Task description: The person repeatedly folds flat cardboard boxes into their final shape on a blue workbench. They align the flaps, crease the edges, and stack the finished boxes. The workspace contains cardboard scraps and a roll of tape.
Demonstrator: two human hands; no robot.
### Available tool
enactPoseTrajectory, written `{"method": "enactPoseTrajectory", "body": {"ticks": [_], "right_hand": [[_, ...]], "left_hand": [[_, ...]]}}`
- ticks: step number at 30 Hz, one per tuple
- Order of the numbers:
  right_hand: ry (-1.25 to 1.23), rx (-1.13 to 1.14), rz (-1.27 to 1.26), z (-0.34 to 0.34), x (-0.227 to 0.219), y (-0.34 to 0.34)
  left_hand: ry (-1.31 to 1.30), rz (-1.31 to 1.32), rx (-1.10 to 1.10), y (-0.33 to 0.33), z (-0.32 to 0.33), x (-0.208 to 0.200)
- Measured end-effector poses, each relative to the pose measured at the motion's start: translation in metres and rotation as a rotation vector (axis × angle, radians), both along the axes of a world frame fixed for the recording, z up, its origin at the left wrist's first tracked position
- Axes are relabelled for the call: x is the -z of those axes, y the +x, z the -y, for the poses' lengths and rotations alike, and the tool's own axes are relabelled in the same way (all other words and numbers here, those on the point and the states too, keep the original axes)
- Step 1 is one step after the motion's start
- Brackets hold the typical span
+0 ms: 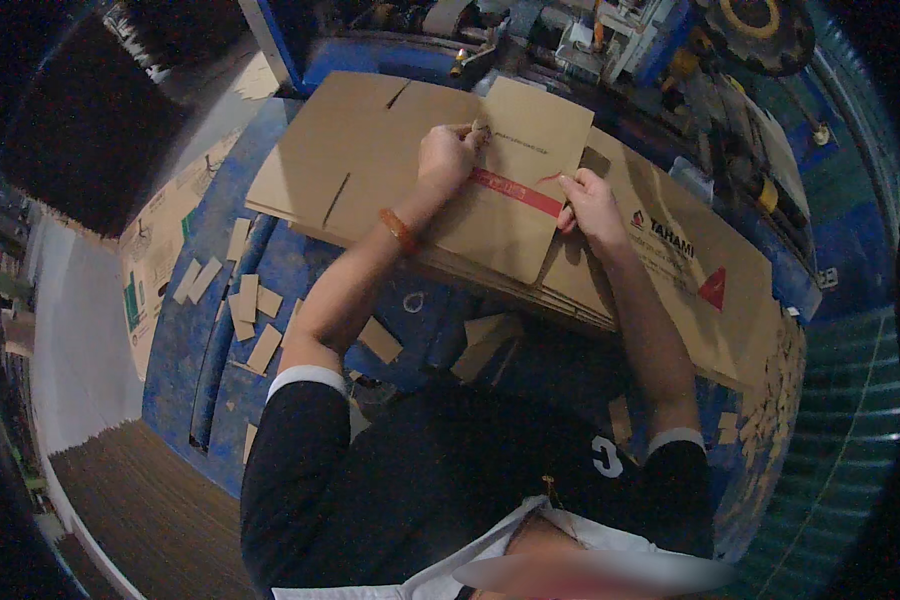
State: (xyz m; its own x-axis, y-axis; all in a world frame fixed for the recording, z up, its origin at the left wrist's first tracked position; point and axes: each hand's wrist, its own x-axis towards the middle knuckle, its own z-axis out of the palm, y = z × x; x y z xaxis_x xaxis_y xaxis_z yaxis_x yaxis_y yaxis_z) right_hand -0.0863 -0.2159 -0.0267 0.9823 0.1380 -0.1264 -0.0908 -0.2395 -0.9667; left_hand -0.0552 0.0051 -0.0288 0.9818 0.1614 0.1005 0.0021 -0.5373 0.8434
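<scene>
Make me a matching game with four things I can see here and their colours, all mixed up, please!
Things:
1. Bracelet
2. Shirt
3. Table
4. Stripe on the cardboard

Colours:
A. Blue
B. Red
C. Orange
D. Mostly black

Right pairs: 1-C, 2-D, 3-A, 4-B

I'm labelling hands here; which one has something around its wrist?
The left hand, on the left side of the cardboard flap: an orange-brown band circles its wrist. The right hand has a bare wrist.
</scene>
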Motion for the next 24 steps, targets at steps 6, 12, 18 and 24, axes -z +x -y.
{"method": "enactPoseTrajectory", "body": {"ticks": [6, 12, 18, 24], "right_hand": [[-0.385, 0.000, 0.055, -0.002, -0.027, -0.010], [-0.780, 0.111, 0.528, 0.059, -0.030, -0.102], [-1.351, 0.143, 0.158, 0.147, -0.017, -0.189], [-1.315, 0.134, 0.114, 0.169, -0.019, -0.193]], "left_hand": [[0.321, 0.144, 0.014, 0.004, 0.004, 0.002], [0.405, 0.227, 0.054, 0.021, 0.001, 0.022], [0.182, 0.242, 0.343, -0.001, -0.005, -0.002], [0.653, 0.429, 0.821, -0.078, -0.008, -0.026]]}}
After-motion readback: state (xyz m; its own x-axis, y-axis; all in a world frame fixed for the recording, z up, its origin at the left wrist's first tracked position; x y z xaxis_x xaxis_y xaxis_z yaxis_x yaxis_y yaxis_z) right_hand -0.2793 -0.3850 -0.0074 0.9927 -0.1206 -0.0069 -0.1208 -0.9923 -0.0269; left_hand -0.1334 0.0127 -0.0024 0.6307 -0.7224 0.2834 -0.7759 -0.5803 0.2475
